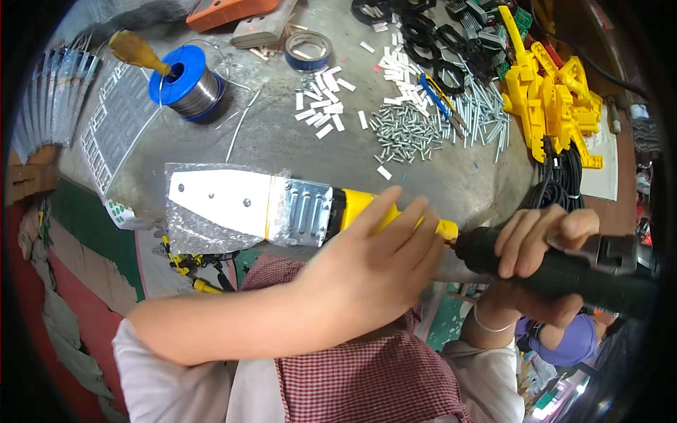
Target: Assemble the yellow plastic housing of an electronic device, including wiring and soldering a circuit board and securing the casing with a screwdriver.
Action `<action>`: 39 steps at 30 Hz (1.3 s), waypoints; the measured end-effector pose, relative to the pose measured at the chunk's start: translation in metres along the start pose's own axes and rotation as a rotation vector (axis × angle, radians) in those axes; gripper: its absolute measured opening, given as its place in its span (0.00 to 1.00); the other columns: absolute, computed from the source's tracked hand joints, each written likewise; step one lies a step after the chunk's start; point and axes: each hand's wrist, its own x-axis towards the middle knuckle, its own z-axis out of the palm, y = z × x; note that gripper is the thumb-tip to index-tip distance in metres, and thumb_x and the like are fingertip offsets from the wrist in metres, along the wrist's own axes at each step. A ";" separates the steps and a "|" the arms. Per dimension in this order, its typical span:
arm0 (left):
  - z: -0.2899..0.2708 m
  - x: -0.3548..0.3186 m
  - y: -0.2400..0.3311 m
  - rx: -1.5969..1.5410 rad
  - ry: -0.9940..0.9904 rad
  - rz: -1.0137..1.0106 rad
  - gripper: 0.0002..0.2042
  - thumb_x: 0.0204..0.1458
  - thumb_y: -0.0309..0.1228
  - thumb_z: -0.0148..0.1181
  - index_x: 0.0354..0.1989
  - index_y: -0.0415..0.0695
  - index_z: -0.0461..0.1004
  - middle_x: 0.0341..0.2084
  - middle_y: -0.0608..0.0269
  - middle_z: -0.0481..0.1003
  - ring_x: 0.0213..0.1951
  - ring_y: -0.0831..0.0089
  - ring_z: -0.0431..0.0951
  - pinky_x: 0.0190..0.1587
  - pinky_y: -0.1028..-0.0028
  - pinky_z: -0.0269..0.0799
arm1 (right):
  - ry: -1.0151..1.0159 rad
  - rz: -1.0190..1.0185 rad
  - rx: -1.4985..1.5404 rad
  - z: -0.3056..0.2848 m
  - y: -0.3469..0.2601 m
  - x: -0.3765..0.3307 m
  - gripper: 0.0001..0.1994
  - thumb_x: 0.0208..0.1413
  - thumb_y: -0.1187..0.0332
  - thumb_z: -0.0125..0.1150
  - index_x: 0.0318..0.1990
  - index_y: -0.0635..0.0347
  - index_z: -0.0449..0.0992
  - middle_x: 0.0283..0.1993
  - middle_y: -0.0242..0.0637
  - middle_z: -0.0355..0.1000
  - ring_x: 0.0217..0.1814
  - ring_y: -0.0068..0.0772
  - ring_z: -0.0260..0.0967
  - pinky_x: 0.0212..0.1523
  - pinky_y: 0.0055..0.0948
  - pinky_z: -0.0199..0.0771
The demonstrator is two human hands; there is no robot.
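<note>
Hands steady a yellow-handled tool at the table's near edge

Yellow-handled tool [303, 208] lies across the near edge of the grey table [352, 151], its flat white blade pointing left inside a clear plastic bag [211, 204] and its ribbed metal neck just right of that. The left hand [374, 271] rests over the yellow grip with fingers laid loosely along it, curled but not clamped. The right hand [539, 243] is wrapped tight around a thick black handle [564, 271] that meets the tool's right end.

To do this well, I would judge that the left hand should press the grip firmly down against the table edge so the body cannot roll, while the right keeps the black handle in line with the tool's axis instead of levering sideways.

Farther off, a heap of small metal pins [405, 130] and white strips sits mid-table, a blue spool of wire [187, 84] lies far left, and yellow plastic parts [557, 99] are stacked far right.
</note>
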 end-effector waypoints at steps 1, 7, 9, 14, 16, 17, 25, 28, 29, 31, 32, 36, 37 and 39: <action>-0.017 -0.022 -0.002 -0.059 -0.131 0.000 0.27 0.41 0.38 0.60 0.54 0.48 0.73 0.59 0.61 0.70 0.65 0.64 0.65 0.60 0.53 0.61 | 0.078 0.035 -0.023 0.005 -0.005 -0.002 0.35 0.50 0.45 0.66 0.55 0.63 0.61 0.26 0.30 0.67 0.21 0.23 0.65 0.25 0.23 0.66; 0.004 -0.045 -0.013 0.139 -0.039 -0.077 0.27 0.46 0.36 0.58 0.59 0.54 0.70 0.64 0.68 0.64 0.66 0.67 0.62 0.58 0.48 0.59 | 0.195 -0.181 -0.002 0.042 -0.034 0.016 0.34 0.44 0.46 0.63 0.50 0.64 0.65 0.30 0.27 0.61 0.26 0.20 0.60 0.35 0.20 0.58; 0.012 -0.045 -0.020 0.229 0.067 -0.082 0.31 0.40 0.38 0.64 0.59 0.55 0.68 0.62 0.70 0.66 0.65 0.70 0.64 0.57 0.52 0.62 | 0.150 -0.155 -0.013 0.055 -0.036 0.012 0.33 0.44 0.46 0.63 0.50 0.64 0.65 0.29 0.27 0.61 0.26 0.20 0.60 0.34 0.20 0.59; 0.016 -0.048 -0.037 0.132 0.137 0.045 0.38 0.32 0.42 0.71 0.59 0.55 0.68 0.60 0.72 0.68 0.62 0.71 0.67 0.54 0.60 0.65 | -0.020 -0.082 -0.052 0.095 -0.033 0.008 0.29 0.48 0.48 0.65 0.47 0.60 0.62 0.28 0.28 0.64 0.23 0.21 0.63 0.30 0.20 0.63; 0.015 -0.052 -0.034 0.112 0.124 0.059 0.38 0.32 0.42 0.71 0.60 0.53 0.68 0.60 0.72 0.68 0.62 0.72 0.67 0.54 0.61 0.65 | -0.089 -0.042 -0.057 0.108 -0.031 0.005 0.28 0.50 0.49 0.65 0.46 0.59 0.61 0.27 0.28 0.65 0.22 0.21 0.65 0.28 0.20 0.64; 0.014 -0.054 -0.034 0.113 0.126 0.064 0.40 0.30 0.41 0.73 0.60 0.52 0.68 0.60 0.72 0.68 0.61 0.73 0.67 0.54 0.62 0.65 | -0.124 -0.022 -0.059 0.112 -0.030 0.004 0.27 0.50 0.50 0.66 0.46 0.58 0.61 0.27 0.29 0.66 0.21 0.21 0.65 0.27 0.20 0.65; 0.031 -0.056 -0.029 0.130 0.283 0.012 0.19 0.52 0.35 0.56 0.54 0.54 0.73 0.58 0.72 0.71 0.60 0.76 0.67 0.54 0.65 0.65 | -0.448 0.018 0.092 0.096 -0.003 0.017 0.27 0.49 0.49 0.71 0.43 0.56 0.62 0.27 0.28 0.70 0.22 0.23 0.71 0.25 0.20 0.70; 0.033 -0.057 -0.030 0.113 0.312 -0.002 0.16 0.55 0.34 0.52 0.52 0.54 0.75 0.57 0.72 0.72 0.60 0.77 0.67 0.53 0.66 0.65 | -0.511 0.019 0.130 0.092 0.005 0.024 0.27 0.49 0.50 0.71 0.43 0.56 0.62 0.27 0.28 0.72 0.21 0.23 0.72 0.23 0.19 0.71; 0.033 -0.058 -0.029 0.110 0.317 -0.014 0.16 0.54 0.34 0.52 0.51 0.54 0.76 0.56 0.73 0.72 0.59 0.77 0.67 0.53 0.66 0.66 | -0.540 0.014 0.147 0.091 0.008 0.026 0.27 0.49 0.50 0.72 0.43 0.56 0.63 0.26 0.28 0.72 0.21 0.23 0.72 0.23 0.18 0.71; 0.030 -0.057 -0.028 0.094 0.302 -0.024 0.16 0.54 0.34 0.52 0.51 0.53 0.76 0.57 0.73 0.72 0.59 0.77 0.67 0.53 0.66 0.66 | -0.599 -0.004 0.172 0.089 0.011 0.029 0.27 0.48 0.50 0.73 0.43 0.56 0.63 0.26 0.28 0.73 0.21 0.22 0.73 0.22 0.17 0.72; 0.029 -0.057 -0.027 0.082 0.288 -0.028 0.15 0.55 0.34 0.52 0.50 0.53 0.76 0.57 0.73 0.72 0.59 0.77 0.67 0.53 0.66 0.66 | -0.627 -0.015 0.183 0.088 0.011 0.029 0.27 0.48 0.50 0.73 0.42 0.56 0.63 0.26 0.28 0.74 0.21 0.22 0.74 0.21 0.16 0.72; 0.028 -0.057 -0.027 0.070 0.276 -0.012 0.16 0.54 0.34 0.53 0.52 0.53 0.75 0.57 0.72 0.72 0.60 0.76 0.67 0.53 0.65 0.66 | -0.510 0.014 0.121 0.094 0.003 0.018 0.27 0.48 0.50 0.73 0.43 0.55 0.64 0.25 0.27 0.73 0.20 0.22 0.73 0.22 0.17 0.72; 0.029 -0.058 -0.026 0.067 0.282 -0.022 0.17 0.54 0.34 0.53 0.53 0.53 0.74 0.57 0.72 0.72 0.61 0.76 0.66 0.54 0.65 0.65 | -0.457 0.033 0.097 0.098 0.001 0.017 0.27 0.48 0.50 0.73 0.43 0.55 0.64 0.25 0.27 0.72 0.20 0.22 0.72 0.22 0.18 0.72; 0.029 -0.058 -0.026 0.067 0.293 -0.017 0.18 0.54 0.34 0.54 0.54 0.52 0.74 0.57 0.71 0.72 0.61 0.75 0.66 0.54 0.64 0.65 | -0.396 0.039 0.047 0.098 -0.007 0.016 0.27 0.48 0.50 0.72 0.43 0.55 0.63 0.26 0.28 0.71 0.20 0.22 0.70 0.24 0.20 0.70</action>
